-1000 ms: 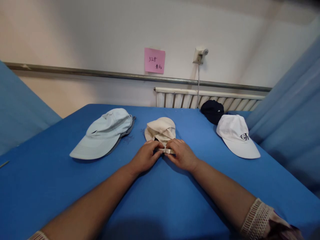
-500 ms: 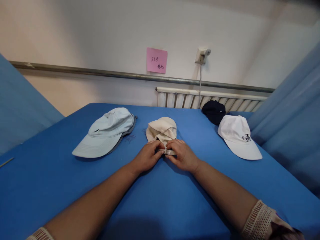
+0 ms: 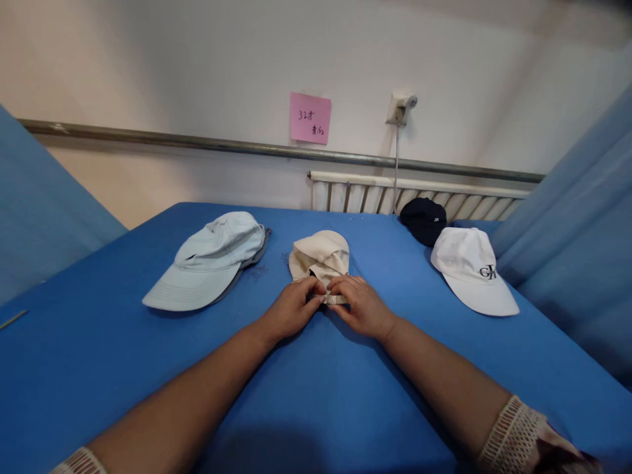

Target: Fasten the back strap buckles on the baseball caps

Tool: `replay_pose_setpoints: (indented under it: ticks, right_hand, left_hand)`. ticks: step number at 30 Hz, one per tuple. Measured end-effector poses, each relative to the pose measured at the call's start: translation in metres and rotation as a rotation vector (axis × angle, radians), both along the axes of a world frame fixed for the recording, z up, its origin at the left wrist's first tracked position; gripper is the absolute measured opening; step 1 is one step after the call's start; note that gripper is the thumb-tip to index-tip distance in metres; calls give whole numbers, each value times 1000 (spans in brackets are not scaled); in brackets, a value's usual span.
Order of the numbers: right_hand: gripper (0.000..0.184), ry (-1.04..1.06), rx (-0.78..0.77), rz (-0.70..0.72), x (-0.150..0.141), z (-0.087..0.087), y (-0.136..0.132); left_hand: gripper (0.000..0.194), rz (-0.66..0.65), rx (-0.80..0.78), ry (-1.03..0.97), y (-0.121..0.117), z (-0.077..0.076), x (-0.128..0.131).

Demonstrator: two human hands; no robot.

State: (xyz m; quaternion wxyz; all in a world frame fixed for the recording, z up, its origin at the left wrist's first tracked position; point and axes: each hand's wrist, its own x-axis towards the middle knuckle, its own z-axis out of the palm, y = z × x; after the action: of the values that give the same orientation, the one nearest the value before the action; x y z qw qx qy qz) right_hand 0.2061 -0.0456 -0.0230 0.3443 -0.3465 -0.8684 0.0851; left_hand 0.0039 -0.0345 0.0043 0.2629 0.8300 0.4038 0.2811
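A beige baseball cap [image 3: 320, 249] lies in the middle of the blue-covered table, its back strap turned toward me. My left hand [image 3: 293, 306] pinches the strap [image 3: 338, 299] at its left, thumb and fingers closed. From the other side my right hand [image 3: 363, 306] is closed on the strap's right part, close to a small light buckle [image 3: 330, 299]. The fingertips of both hands nearly meet there. Part of the cap's back edge is hidden behind my fingers.
Left of the beige cap, a pale blue cap [image 3: 212, 260] rests over a dark grey one [image 3: 257, 257]. A white cap [image 3: 467, 266] with black letters and a black cap [image 3: 423, 220] sit at the right. Blue curtains [image 3: 577, 217] hang at both sides; a radiator [image 3: 355, 197] stands behind.
Both hands stay at the strap with only slight finger movement. The strap and buckle by my right fingers have shifted a little. The other caps have not moved.
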Motion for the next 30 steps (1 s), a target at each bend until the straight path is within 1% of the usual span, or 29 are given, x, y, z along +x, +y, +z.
replay_pose_setpoints:
  ticks: [6, 10, 14, 19, 22, 24, 28, 30]
  right_hand:
    - [15, 70, -4, -23, 0, -1, -1]
    - [16, 97, -1, -27, 0, -1, -1]
    - [18, 89, -8, -23, 0, 0, -1]
    - [16, 79, 5, -18, 0, 0, 0]
    - [16, 85, 22, -9, 0, -1, 0]
    - [17, 90, 38, -2, -1, -1, 0]
    - [17, 60, 82, 7, -4, -2, -1]
    - [15, 39, 93, 22, -6, -3, -1]
  left_hand:
    - [11, 39, 121, 69, -1, 3, -3]
    - [12, 38, 126, 80, -2, 6, -5]
    - [11, 36, 90, 49, -2, 4, -4]
    - [10, 52, 32, 3, 1, -1, -3]
    - [10, 70, 4, -15, 0, -1, -2]
    - [16, 78, -32, -53, -2, 0, -1]
    - [35, 80, -181, -208, -6, 0, 5]
    - [40, 94, -232, -268, -7, -2, 8]
